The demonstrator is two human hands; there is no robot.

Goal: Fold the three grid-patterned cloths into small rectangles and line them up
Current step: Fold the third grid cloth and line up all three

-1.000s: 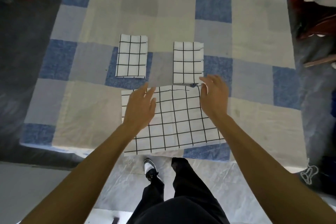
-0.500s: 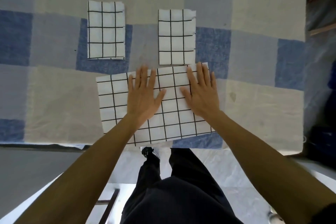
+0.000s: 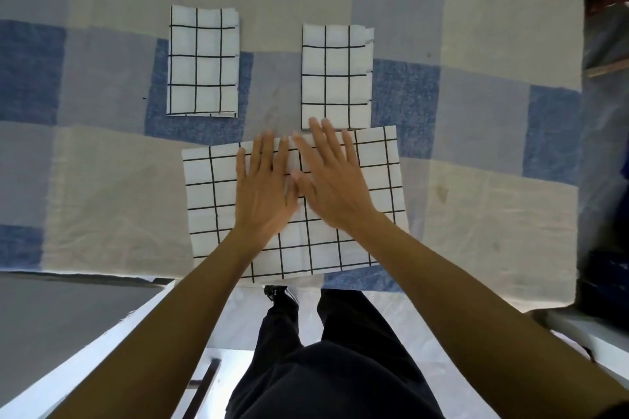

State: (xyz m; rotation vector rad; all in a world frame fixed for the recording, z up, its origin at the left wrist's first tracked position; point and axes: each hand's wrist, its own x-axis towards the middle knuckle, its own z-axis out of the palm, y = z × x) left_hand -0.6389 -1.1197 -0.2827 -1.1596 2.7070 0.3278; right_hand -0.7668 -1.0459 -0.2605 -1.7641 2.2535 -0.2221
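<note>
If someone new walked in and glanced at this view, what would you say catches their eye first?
Most likely the two hands, left hand and right hand, pressed flat side by side on the large grid cloth near the table's front edge. Next, the two folded grid rectangles beyond it: the left folded cloth and the right folded cloth, on the blue-and-cream checked tablecloth.

Domestic room, probably a bedroom. Broad blue, grey and cream checked bedsheet point(image 3: 476, 44) spread over a raised flat surface; pale floor point(image 3: 238, 323) below; dark, blurred clutter at right edge.
</note>
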